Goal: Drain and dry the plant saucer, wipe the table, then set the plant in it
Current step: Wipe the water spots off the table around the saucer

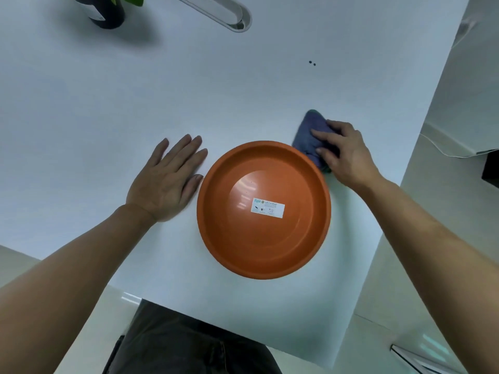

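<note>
- The right hand grips a bunched blue cloth against the white table, touching the far right rim of the orange plant saucer.
- The left hand lies flat, fingers straight, holding nothing, just left of the saucer.
- The wiping step seems under way: keep the cloth pressed flat and sweep around the saucer.
- The potted plant waits at the far left edge.

Prob. office: white desk w/ oval cable grommet, pale tiled floor.
</note>
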